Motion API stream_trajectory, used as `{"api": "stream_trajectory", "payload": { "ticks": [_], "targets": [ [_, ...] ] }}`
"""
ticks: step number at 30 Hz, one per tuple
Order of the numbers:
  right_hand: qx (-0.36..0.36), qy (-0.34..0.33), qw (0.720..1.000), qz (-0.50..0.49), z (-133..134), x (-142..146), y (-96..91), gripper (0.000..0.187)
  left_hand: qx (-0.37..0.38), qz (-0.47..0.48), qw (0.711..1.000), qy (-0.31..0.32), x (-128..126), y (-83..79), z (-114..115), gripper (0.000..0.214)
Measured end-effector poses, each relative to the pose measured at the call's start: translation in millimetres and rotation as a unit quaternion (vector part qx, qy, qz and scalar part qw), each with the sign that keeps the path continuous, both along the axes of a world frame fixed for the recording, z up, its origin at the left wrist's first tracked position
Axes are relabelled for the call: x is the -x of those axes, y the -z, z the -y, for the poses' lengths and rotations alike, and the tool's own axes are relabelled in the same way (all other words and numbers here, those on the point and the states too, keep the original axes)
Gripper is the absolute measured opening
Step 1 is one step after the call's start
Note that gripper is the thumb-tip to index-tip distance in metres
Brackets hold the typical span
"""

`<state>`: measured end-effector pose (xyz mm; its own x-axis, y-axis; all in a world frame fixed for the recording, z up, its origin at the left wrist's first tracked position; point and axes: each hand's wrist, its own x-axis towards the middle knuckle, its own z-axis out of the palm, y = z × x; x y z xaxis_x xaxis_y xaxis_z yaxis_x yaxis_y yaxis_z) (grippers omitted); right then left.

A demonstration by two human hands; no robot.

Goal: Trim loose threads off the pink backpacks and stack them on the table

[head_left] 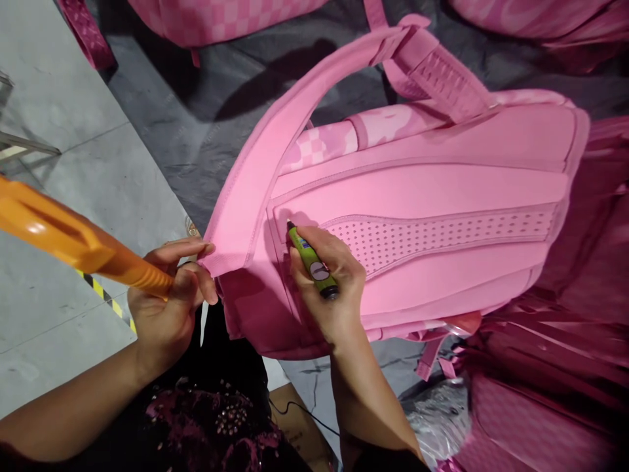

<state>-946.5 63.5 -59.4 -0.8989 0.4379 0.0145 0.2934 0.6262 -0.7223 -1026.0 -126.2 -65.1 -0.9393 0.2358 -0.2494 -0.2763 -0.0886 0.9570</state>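
Note:
A pink backpack [422, 216] lies on its side in front of me, back panel up, with a perforated strip running across it. My right hand [334, 288] is closed around a green marker [311, 260], whose tip touches the panel near the left seam. My left hand [170, 301] grips an orange tool [73, 239] that sticks out to the left, and its fingers also pinch the end of the backpack's padded shoulder strap [275, 151].
More pink backpacks [216, 19] lie at the top and down the right side [555, 393]. Grey concrete floor [59, 131] with a yellow-black tape line is on the left. A cardboard piece and thin cable lie near my lap.

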Motion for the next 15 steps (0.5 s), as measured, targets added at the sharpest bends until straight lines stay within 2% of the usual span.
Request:
{"api": "stream_trajectory", "payload": {
  "ticks": [7, 10, 15],
  "targets": [
    [-0.007, -0.013, 1.0, 0.004, -0.4, -1.5, 1.1, 0.033, -0.017, 0.001, 1.0, 0.015, 2.0, 0.6, 0.3, 0.022],
    [-0.011, 0.01, 1.0, -0.014, -0.8, -1.0, 2.0, 0.032, -0.026, -0.007, 0.999, 0.017, 1.7, 0.9, 0.4, 0.022],
    [-0.005, -0.004, 1.0, -0.007, -3.9, 1.9, 4.2, 0.033, -0.004, 0.006, 1.0, 0.003, 1.2, 0.4, 0.2, 0.021]
  ]
}}
